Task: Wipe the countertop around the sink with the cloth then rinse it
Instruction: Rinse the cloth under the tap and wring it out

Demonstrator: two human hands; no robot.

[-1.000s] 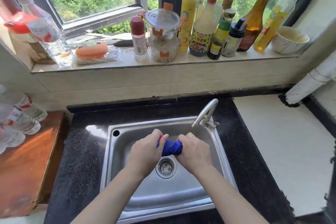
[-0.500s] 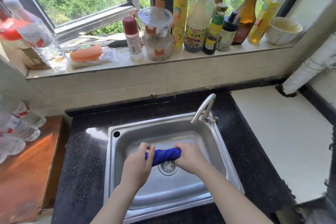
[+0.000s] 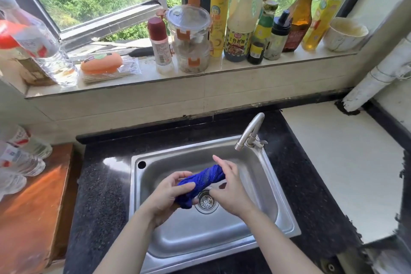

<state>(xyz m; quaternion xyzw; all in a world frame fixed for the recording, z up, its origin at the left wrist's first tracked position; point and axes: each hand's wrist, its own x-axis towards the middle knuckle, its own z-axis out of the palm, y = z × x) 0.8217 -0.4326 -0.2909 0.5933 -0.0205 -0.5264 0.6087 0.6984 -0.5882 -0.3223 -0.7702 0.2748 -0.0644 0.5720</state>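
A twisted blue cloth (image 3: 203,179) hangs over the steel sink (image 3: 282,213), just above the drain strainer (image 3: 206,202). My left hand (image 3: 169,193) grips the cloth's lower left end. My right hand (image 3: 229,187) lies against the upper right end, its fingers loosened and partly spread. The tap (image 3: 250,132) stands at the sink's back right corner, and no water shows at its spout. The black speckled countertop (image 3: 104,189) surrounds the sink.
The window sill (image 3: 142,78) above holds several sauce bottles, a clear lidded jar (image 3: 190,38), a white bowl (image 3: 344,33) and an orange sponge (image 3: 101,63). A wooden board (image 3: 29,213) with plastic water bottles lies left. A white counter (image 3: 340,162) and pipe (image 3: 378,78) are right.
Both hands were wringing the cloth tightly; now my right hand's fingers have loosened and spread, the cloth has tilted up to the right, and more of its length shows.
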